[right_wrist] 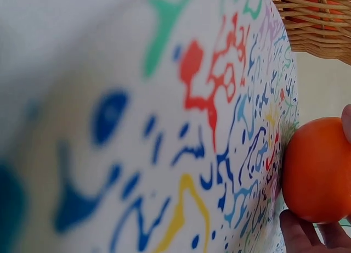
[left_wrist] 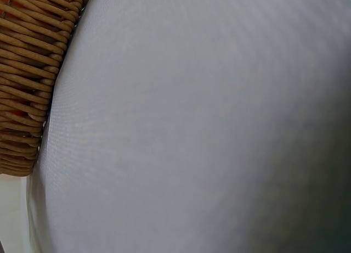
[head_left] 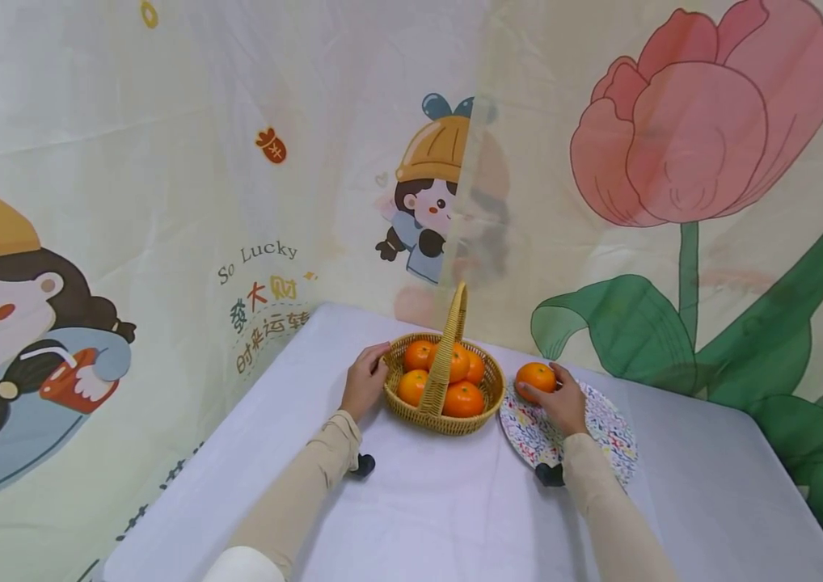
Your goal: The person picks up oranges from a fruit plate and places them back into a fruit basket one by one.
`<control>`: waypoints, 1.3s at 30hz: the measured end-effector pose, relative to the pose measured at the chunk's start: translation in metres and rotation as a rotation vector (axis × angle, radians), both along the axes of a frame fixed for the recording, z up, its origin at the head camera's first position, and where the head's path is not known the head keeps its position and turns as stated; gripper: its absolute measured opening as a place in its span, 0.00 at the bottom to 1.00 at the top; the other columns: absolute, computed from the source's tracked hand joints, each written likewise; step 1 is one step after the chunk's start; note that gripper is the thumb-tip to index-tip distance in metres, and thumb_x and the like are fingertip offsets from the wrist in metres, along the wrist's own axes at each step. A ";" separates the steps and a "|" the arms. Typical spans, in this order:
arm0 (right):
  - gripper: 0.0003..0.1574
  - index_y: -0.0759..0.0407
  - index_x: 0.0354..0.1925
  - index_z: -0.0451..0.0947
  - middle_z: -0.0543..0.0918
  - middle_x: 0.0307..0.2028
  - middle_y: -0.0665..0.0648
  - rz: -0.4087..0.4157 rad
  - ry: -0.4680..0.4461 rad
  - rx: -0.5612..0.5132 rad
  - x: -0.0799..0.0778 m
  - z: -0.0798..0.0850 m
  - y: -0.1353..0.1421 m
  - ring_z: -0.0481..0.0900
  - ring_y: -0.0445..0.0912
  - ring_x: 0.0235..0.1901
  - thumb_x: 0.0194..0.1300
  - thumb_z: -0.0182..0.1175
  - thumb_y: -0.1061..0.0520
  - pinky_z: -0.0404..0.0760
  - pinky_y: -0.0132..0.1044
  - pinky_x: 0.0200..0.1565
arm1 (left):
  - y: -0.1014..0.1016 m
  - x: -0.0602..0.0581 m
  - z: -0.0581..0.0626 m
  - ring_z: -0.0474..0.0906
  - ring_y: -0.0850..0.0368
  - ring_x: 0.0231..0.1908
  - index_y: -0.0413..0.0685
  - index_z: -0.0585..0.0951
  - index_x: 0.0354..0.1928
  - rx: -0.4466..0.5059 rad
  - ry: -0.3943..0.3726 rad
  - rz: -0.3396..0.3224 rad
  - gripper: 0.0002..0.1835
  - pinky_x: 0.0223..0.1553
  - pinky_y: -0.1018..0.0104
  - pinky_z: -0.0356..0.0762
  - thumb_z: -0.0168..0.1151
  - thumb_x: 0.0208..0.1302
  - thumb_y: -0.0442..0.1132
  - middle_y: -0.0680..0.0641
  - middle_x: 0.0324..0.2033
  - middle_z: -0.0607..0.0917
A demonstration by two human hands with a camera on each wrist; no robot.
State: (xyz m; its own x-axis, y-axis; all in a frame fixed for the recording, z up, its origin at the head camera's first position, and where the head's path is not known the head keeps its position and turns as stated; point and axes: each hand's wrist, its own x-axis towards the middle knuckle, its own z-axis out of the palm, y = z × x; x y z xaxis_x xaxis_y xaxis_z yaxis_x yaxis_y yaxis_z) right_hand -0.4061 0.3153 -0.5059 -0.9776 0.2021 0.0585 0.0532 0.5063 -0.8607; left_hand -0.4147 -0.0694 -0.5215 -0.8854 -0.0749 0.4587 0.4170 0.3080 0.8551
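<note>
My right hand (head_left: 566,404) grips an orange (head_left: 536,381) between thumb and fingers, low over the far left part of a round white plate (head_left: 611,428) with a colourful squiggle pattern. In the right wrist view the orange (right_wrist: 318,170) appears against the plate's surface, with fingertips below it. A woven basket (head_left: 448,424) with an upright handle stands left of the plate and contains several oranges (head_left: 464,399). At the basket's left side, my left hand (head_left: 364,381) touches the rim with its fingers. Only the basket's wall (left_wrist: 27,83) shows in the left wrist view, without the fingers.
A white cloth covers the table (head_left: 411,517). Printed fabric with a tulip (head_left: 702,137) and cartoon figures hangs close behind the table and along its left side. Black wrist cameras (head_left: 364,466) sit under both wrists.
</note>
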 end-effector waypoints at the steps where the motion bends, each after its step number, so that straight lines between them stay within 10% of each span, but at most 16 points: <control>1: 0.63 0.58 0.75 0.53 0.64 0.67 0.68 0.000 0.000 -0.001 0.000 0.000 0.000 0.65 0.62 0.63 0.52 0.72 0.38 0.65 0.56 0.65 | 0.000 0.000 0.000 0.72 0.53 0.61 0.35 0.79 0.58 0.003 0.000 0.000 0.18 0.62 0.60 0.70 0.52 0.67 0.27 0.44 0.58 0.78; 22: 0.54 0.58 0.72 0.61 0.67 0.65 0.65 0.009 0.017 -0.011 0.014 0.015 0.001 0.69 0.60 0.59 0.56 0.69 0.38 0.72 0.52 0.61 | 0.004 0.001 0.001 0.73 0.49 0.61 0.33 0.78 0.57 -0.009 0.032 0.005 0.18 0.61 0.60 0.70 0.52 0.67 0.24 0.42 0.58 0.78; 39: 0.51 0.52 0.70 0.65 0.72 0.63 0.60 0.063 0.156 -0.081 0.025 0.063 -0.033 0.72 0.57 0.59 0.53 0.69 0.35 0.76 0.50 0.58 | 0.000 0.003 0.001 0.72 0.55 0.61 0.35 0.78 0.58 0.006 0.003 -0.001 0.18 0.62 0.62 0.70 0.51 0.67 0.25 0.45 0.58 0.78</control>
State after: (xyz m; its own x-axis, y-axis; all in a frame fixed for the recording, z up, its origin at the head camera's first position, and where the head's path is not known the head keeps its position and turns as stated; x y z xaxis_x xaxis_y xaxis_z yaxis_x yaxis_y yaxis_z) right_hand -0.3811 0.2821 -0.4425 -0.9688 0.1506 0.1967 -0.1141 0.4334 -0.8939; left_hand -0.4122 -0.0698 -0.5205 -0.8839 -0.0765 0.4613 0.4203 0.3024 0.8555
